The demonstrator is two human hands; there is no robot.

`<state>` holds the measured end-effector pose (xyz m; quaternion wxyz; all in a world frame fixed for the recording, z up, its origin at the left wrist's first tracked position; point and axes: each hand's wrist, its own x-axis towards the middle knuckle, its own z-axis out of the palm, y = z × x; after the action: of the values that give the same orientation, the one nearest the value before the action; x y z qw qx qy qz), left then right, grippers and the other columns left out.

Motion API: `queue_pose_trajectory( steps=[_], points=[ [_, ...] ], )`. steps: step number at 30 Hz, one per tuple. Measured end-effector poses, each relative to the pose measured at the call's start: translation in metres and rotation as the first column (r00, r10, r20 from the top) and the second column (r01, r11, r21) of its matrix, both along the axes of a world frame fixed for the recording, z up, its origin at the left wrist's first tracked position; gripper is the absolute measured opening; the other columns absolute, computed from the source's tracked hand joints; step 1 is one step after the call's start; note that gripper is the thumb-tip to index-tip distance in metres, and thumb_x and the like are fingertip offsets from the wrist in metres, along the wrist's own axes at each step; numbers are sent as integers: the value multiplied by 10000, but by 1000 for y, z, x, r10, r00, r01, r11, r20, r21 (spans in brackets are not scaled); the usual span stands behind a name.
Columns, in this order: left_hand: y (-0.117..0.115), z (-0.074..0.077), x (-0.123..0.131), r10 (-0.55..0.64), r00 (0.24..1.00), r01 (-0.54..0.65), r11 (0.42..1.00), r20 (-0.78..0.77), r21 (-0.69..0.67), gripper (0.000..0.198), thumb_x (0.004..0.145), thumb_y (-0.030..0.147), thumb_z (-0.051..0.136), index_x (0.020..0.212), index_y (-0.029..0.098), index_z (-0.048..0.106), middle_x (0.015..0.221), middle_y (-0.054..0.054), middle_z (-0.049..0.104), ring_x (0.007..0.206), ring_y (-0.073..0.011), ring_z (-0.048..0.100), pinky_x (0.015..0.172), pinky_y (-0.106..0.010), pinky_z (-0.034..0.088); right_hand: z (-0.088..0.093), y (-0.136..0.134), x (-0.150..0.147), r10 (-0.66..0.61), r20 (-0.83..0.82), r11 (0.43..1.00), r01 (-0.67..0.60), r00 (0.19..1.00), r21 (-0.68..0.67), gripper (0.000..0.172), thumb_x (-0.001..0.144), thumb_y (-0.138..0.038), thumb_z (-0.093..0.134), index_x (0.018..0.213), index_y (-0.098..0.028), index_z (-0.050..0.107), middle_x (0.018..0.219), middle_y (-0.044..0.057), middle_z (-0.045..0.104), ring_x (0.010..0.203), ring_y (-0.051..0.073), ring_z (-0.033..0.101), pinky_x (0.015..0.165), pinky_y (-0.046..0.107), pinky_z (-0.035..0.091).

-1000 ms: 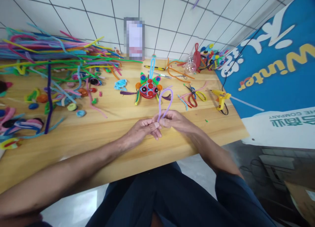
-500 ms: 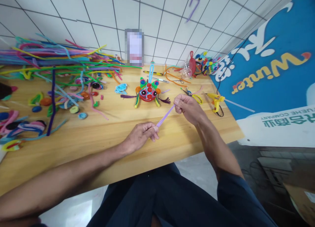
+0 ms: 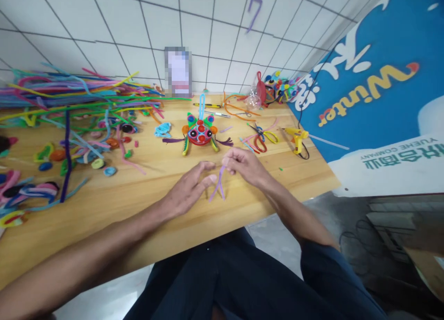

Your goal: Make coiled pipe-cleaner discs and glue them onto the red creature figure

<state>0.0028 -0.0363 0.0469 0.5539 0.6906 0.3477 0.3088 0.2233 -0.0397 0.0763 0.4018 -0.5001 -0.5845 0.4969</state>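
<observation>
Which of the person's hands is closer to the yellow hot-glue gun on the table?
Right. The right hand is a short way left of the yellow hot-glue gun, pinching a folded lilac pipe cleaner; the left hand lies farther left, past that pipe cleaner.

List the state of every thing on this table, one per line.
lilac pipe cleaner: folded double, hanging from the right hand's pinch.
right hand: shut on the lilac pipe cleaner.
left hand: open, fingers spread beside it.
glue gun: set down, unheld.
craft figure: assembled, resting on the table.
</observation>
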Motion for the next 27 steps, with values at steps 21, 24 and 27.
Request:
queue_pose_trajectory(
  steps=[21, 24, 27],
  points=[
    [-2, 2, 43, 123, 972, 40, 752, 199, -658, 303, 805, 388, 766, 834, 203, 528, 607, 80, 485, 389, -21, 300, 404, -169, 178, -42, -38, 173, -780, 139, 626, 752, 610, 209, 230, 744, -416, 737, 774, -199, 666, 633, -29, 638, 572, 123, 556, 579, 260, 454],
    [-3, 5, 45, 125, 969, 52, 738, 212, -672, 330, 785, 377, 794, 825, 196, 522, 620, 82, 485, 392, -7, 310, 402, -154, 188, -49, -39, 188, -767, 340, 639, 695, 544, 329, 225, 790, -410, 699, 848, -193, 712, 740, 19, 712, 663, 166, 624, 666, 308, 500],
    [-2, 4, 45, 133, 967, 49, 734, 215, -677, 401, 754, 402, 831, 798, 193, 491, 619, 90, 480, 390, 3, 307, 398, -145, 198, -56, -20, 180, -666, 538, 742, 529, 516, 412, 241, 865, -404, 648, 924, -187, 735, 894, 78, 766, 797, 217, 681, 790, 365, 542]
  ],
)
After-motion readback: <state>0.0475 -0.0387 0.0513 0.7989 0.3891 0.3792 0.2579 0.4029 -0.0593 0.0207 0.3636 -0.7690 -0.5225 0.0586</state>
